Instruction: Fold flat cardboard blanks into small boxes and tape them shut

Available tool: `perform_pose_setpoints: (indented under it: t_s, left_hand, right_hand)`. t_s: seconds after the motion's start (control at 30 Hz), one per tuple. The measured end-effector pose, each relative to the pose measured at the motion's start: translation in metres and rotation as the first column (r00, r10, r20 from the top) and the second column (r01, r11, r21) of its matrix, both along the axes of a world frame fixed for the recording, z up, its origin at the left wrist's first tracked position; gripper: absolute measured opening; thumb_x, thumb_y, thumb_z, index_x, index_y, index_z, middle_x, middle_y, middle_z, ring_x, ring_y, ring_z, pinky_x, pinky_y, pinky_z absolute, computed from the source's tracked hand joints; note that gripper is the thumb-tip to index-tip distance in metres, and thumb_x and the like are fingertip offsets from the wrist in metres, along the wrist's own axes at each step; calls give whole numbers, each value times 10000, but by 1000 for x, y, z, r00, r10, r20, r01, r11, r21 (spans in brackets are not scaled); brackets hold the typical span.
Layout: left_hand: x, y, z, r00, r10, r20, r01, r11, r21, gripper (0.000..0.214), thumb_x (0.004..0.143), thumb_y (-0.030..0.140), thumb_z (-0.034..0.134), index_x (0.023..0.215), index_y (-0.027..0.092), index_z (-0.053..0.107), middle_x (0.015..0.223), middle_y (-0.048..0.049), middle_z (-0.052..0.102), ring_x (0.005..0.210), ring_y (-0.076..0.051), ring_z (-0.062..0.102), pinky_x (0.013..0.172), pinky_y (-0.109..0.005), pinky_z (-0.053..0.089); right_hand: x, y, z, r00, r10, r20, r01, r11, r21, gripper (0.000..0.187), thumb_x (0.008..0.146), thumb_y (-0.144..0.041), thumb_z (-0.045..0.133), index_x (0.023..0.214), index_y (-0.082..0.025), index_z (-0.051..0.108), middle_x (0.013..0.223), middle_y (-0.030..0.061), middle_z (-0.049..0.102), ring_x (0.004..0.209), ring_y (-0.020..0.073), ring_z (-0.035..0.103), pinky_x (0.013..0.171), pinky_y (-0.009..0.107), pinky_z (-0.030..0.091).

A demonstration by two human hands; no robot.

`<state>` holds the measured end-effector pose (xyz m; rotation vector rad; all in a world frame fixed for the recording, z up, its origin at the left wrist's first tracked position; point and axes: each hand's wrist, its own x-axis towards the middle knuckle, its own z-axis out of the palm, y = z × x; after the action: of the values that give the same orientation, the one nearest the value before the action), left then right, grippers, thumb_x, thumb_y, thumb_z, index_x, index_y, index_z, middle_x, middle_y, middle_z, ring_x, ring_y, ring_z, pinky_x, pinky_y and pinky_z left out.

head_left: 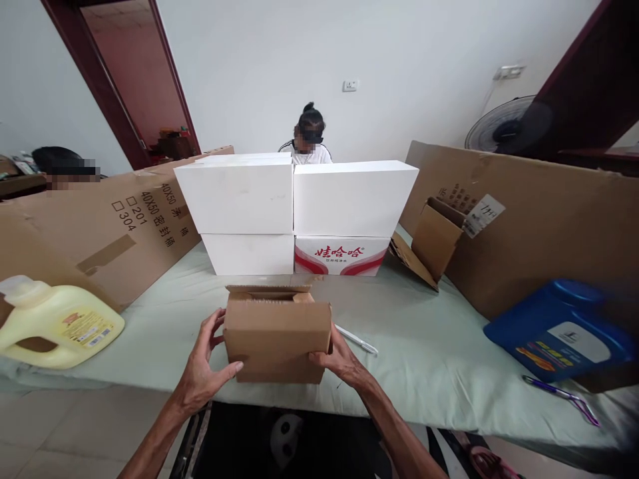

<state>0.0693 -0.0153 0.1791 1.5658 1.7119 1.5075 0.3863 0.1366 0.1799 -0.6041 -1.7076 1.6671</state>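
Note:
A small brown cardboard box (277,342) stands near the table's front edge, its top flaps raised and the inside mostly hidden. My left hand (204,366) is at the box's left side, thumb against the front face and fingers curved round the edge. On the right side, my right hand (339,356) grips the box, its thumb on the front and its other fingers hidden behind. Just beyond the right hand lies a white pen (358,340).
White boxes (234,199) are stacked two high, one printed with red lettering (342,256). Large cardboard panels (110,226) flank the table. A yellow jug (64,326), a blue bottle (559,332), a purple pen (559,392) and an opened carton (434,239) lie around. A person (312,136) sits opposite.

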Motion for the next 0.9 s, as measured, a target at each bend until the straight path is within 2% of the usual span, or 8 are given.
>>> perform_pose_setpoints:
  t_s: [0.1,0.3,0.43,0.5,0.6,0.7,0.8,0.9]
  left_hand:
    - [-3,1,0,995,11,-100,-9,1000,22,940,885,504,876,1678,367,389,1708,-156,418,1570,-414,484,1144,-522,594]
    - [-24,7,34,966,-110,-233,102,994,-45,715,851,615,889,1445,330,609,1780,-156,359,1629,-435,408,1182,-551,548]
    - [-29,14,45,975,-191,-112,176,976,-126,616,1011,758,575,1339,259,728,1693,-178,478,1571,-417,486,1178,-544,552]
    - [-27,16,49,985,-162,-58,151,974,-168,532,1072,657,513,1308,252,764,1619,-167,543,1525,-382,543,1167,-513,567]
    - [-22,17,58,974,-189,-124,157,959,-235,409,1009,456,670,1374,293,759,1600,-141,537,1492,-358,573,1138,-468,598]
    - [-19,14,71,929,-278,-243,195,928,-317,558,966,298,643,1520,358,681,1620,-126,506,1472,-345,583,1030,-418,656]
    - [-17,10,86,849,-355,-390,178,889,-422,774,834,145,597,1564,397,643,1574,-113,538,1351,-332,658,938,-412,676]
    - [-15,9,101,764,-418,-492,160,861,-484,888,722,92,584,1551,401,654,1537,-99,573,1278,-321,694,952,-409,658]
  right_hand:
    - [1,1,-18,997,-19,74,13,997,81,1193,789,-584,905,1766,-269,297,1693,152,497,1563,397,450,1280,531,406]
    - [3,7,-24,987,14,160,-44,981,187,1135,848,-394,867,1792,-316,243,1798,133,376,1658,374,345,1343,556,310]
    - [7,5,-18,984,5,179,-47,972,232,1087,858,-342,839,1784,-344,271,1794,111,395,1640,379,390,1336,566,339]
    - [11,2,-10,983,-2,186,-45,968,248,1054,880,-367,840,1777,-357,286,1794,103,398,1639,390,396,1324,565,374]
    - [16,-3,7,982,-39,187,-17,956,291,1042,925,-486,840,1781,-362,259,1807,132,365,1639,409,397,1280,594,444]
    - [17,-4,23,980,-82,184,-1,912,411,1038,932,-535,859,1771,-381,267,1820,141,323,1662,390,363,1299,619,421]
    - [15,-3,33,975,-77,210,-49,843,535,904,961,-522,848,1721,-392,376,1822,128,300,1677,356,343,1339,600,371]
    - [14,-2,38,969,-73,237,-84,803,590,760,976,-608,803,1635,-374,507,1818,126,287,1662,358,373,1307,567,435]
